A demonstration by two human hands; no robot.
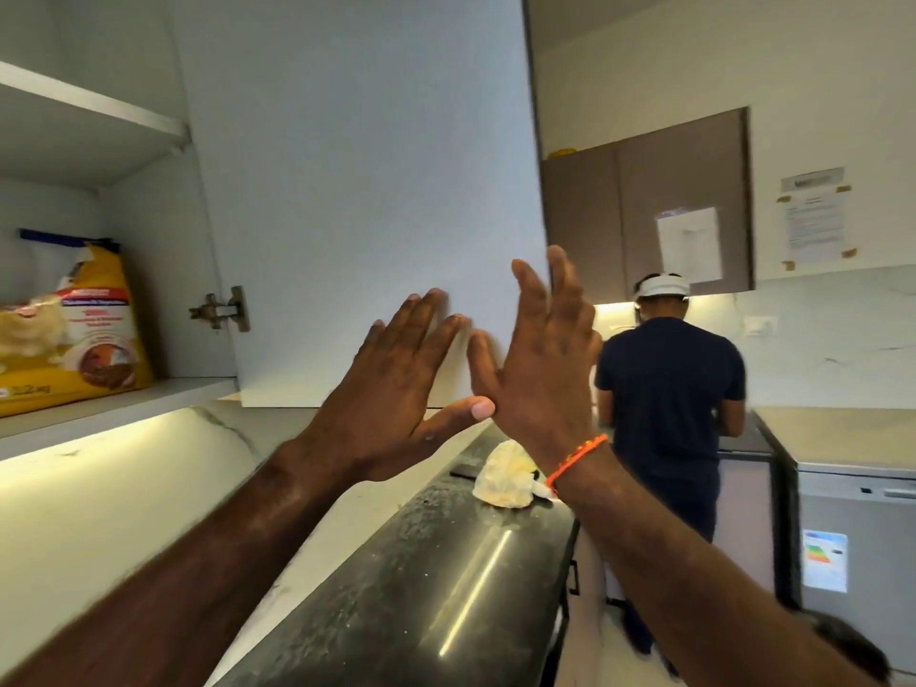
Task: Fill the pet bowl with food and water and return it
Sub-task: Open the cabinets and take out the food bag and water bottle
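Yellow pet-food bag (pixel 74 329) upright on shelf (pixel 119 396)

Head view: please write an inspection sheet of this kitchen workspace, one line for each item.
Surface: black countertop, speckled, shiny.
Job's things: yellow pet food bag on open cabinet's lower shelf; pet bowl not seen.
Clutter: crumpled plastic bag on the countertop.
Grippers: left hand flat on white cabinet door; right hand at its edge; both empty.
Cables: nothing seen.
Surroundings: another person faces away at far counter; brown wall cabinets; grey appliance.
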